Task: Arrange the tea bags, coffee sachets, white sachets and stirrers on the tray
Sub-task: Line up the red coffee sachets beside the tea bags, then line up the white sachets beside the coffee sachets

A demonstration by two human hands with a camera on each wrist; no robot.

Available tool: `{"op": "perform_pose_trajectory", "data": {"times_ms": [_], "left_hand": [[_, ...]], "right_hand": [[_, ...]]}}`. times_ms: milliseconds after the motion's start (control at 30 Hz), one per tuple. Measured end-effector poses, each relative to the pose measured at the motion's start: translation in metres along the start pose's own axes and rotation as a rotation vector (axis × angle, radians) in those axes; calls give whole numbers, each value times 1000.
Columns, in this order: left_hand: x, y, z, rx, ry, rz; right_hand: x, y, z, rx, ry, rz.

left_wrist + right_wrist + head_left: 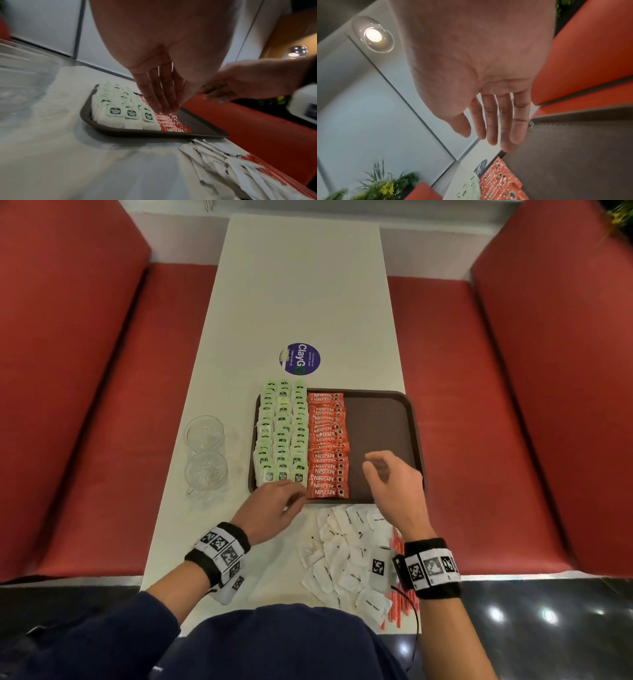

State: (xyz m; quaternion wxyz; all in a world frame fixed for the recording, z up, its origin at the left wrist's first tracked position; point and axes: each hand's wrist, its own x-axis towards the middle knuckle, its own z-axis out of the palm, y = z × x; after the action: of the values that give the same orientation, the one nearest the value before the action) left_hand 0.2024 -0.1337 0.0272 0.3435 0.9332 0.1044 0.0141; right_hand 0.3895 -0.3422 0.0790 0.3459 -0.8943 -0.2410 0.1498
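**Tray partly filled; both hands empty**

Tea bags (281, 433) and coffee sachets (328, 445) are occupying the tray (380, 419)'s left half. White sachets (342, 556) and stirrers (399, 604) are lying on the near desk (298, 285). Left hand (272, 510) and right hand (394, 486) are hovering, fingers relaxed, gripping nothing.

Left hand (270, 508) was extended forward, palm down, its fingers (155, 94) straight, close together and holding nothing. Right hand (394, 487) was raised, palm down, its 4 fingers (505, 121) straight and slightly apart, thumb loose, nothing held. Both wrists carried black bands with printed markers.
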Motion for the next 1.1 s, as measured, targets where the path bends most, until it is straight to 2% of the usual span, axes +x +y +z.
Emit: {"op": "perform_pose_trajectory", "data": {"times_ms": [100, 267, 367, 500, 767, 967, 1100], "left_hand": [[-13, -2, -3, -15, -47, -81], [-25, 13, 26, 107, -355, -234], [-33, 23, 50, 161, -436, -239], [-41, 24, 67, 113, -356, -260], [-55, -10, 52, 3, -189, -367], [-65, -23, 47, 37, -164, -380], [-68, -22, 45, -1, -109, -374]], "right_hand": [[-33, 20, 1, -110, -113, 58], [-78, 40, 33, -334, -404, 170], [-90, 39, 57, -382, -447, 139], [-91, 37, 79, -426, -438, 89], [-93, 8, 105, -472, -414, -80], [-92, -5, 109, -598, -308, -166], [-90, -2, 109, -546, -268, -156]]}}
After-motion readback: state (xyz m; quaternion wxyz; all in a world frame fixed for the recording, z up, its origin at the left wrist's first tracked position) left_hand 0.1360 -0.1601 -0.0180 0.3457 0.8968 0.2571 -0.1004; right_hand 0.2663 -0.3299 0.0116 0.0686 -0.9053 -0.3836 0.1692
